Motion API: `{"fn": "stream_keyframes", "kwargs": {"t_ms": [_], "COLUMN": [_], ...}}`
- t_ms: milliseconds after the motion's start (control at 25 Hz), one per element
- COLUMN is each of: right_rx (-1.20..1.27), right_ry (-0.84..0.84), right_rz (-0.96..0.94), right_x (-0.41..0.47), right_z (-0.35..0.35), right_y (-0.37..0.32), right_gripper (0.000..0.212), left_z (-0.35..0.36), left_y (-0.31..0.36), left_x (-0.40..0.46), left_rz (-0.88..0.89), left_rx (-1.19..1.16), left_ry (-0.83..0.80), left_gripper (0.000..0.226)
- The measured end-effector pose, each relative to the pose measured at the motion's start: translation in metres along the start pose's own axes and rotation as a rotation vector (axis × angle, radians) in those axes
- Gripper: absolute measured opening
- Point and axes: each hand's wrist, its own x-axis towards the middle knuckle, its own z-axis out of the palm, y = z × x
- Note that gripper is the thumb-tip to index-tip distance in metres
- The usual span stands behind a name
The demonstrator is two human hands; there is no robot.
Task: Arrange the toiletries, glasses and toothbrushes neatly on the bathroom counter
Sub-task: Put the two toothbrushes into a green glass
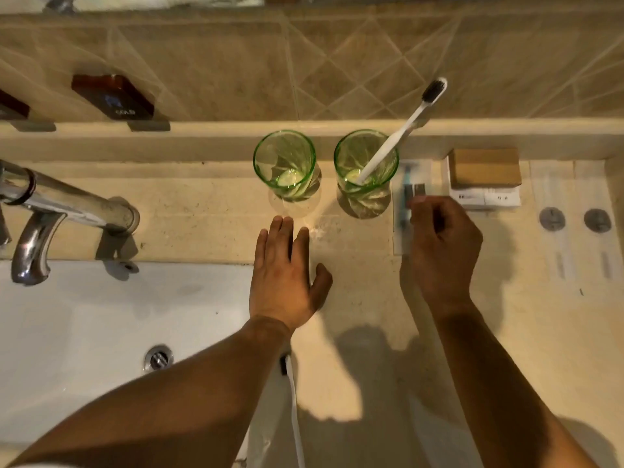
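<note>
Green glass tumblers (284,163) (366,163) stand paired at the table's (354,271) 12 o'clock, one holding a toothbrush (398,135), while the right hand (442,244) curls fingers around a wrapped razor (405,204) at 1 o'clock, apparently to align it; the left hand (285,275) rests spread, empty.

Two green clear glass tumblers (284,165) (366,168) stand upright, near each other, at the back of the beige stone bench (354,271). The right one holds a white toothbrush with dark bristles (401,130), leaning right. A clear-wrapped blue-handled razor packet (403,197) lies flat just beside it; a brown cardboard box (484,172) sits on a flat white box (486,197).
</note>
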Motion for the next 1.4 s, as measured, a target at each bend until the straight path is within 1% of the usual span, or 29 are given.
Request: {"fn": "stream_keyframes", "kwargs": {"t_ms": [80,120,200,280,320,360,440,520,600,640,720,760,840,920,1000,1080,1200,1400], "right_rx": [-0.052,-0.122,-0.359,-0.578,-0.632,-0.666,-0.750,-0.862,-0.895,-0.877,-0.821,-0.810,-0.779,-0.595,-0.363,-0.230,-0.070,0.186], "right_ry": [-0.165,-0.295,-0.597,-0.800,-0.884,-0.970,-1.118,-1.172,-1.173,-1.155,-1.026,-0.974,-0.924,-0.837,-0.686,-0.589,-0.484,-0.381], "right_rz": [0.069,0.053,-0.063,-0.118,-0.099,-0.045,0.063,0.013,-0.022,-0.001,0.053,0.063,0.076,0.139,0.145,0.152,0.100,-0.029], "right_x": [-0.042,-0.065,-0.109,-0.144,-0.158,-0.169,-0.187,-0.194,-0.199,-0.200,-0.196,-0.188,-0.163,-0.130,-0.098,-0.073,-0.043,-0.014], "right_z": [-0.007,-0.009,-0.010,-0.008,-0.005,0.000,0.010,0.021,0.024,0.021,0.007,-0.002,-0.019,-0.031,-0.034,-0.028,-0.012,0.012], "right_y": [0.019,0.026,0.031,0.024,0.021,0.018,0.014,0.007,0.003,0.003,0.005,0.006,0.012,0.010,0.004,-0.013,-0.046,-0.094], "right_gripper": [0.020,0.024,0.038,0.055,0.059,0.060,0.053,0.042,0.027,0.024,0.026,0.030,0.037,0.029,0.023,0.015,0.008,0.004], "left_z": [0.000,-0.001,-0.002,-0.003,-0.004,-0.004,-0.004,-0.003,-0.003,-0.004,-0.004,-0.003,-0.003,-0.003,-0.002,-0.002,-0.001,0.002], "left_y": [0.000,0.000,0.000,0.001,0.001,0.001,0.003,0.003,0.003,0.004,0.003,0.003,0.003,0.002,0.002,0.002,0.001,-0.001], "left_x": [0.000,0.000,-0.002,-0.003,-0.003,-0.002,-0.003,-0.004,-0.004,-0.004,-0.004,-0.004,-0.003,-0.003,-0.004,-0.004,-0.002,-0.002], "left_rz": [0.007,0.009,0.011,0.018,0.021,0.018,0.004,-0.005,-0.010,-0.012,-0.009,-0.007,-0.007,-0.015,-0.021,-0.026,-0.025,-0.030], "left_rx": [-0.011,-0.014,-0.014,-0.010,-0.011,-0.012,-0.016,-0.023,-0.025,-0.026,-0.031,-0.033,-0.036,-0.036,-0.034,-0.035,-0.013,-0.012], "left_ry": [0.005,0.006,0.000,-0.002,0.002,0.008,0.013,0.015,0.020,0.022,0.019,0.019,0.022,0.019,0.018,0.013,0.000,-0.007], "left_gripper": [0.061,0.060,0.058,0.057,0.056,0.056,0.054,0.053,0.053,0.054,0.054,0.055,0.054,0.055,0.055,0.056,0.057,0.060]}}
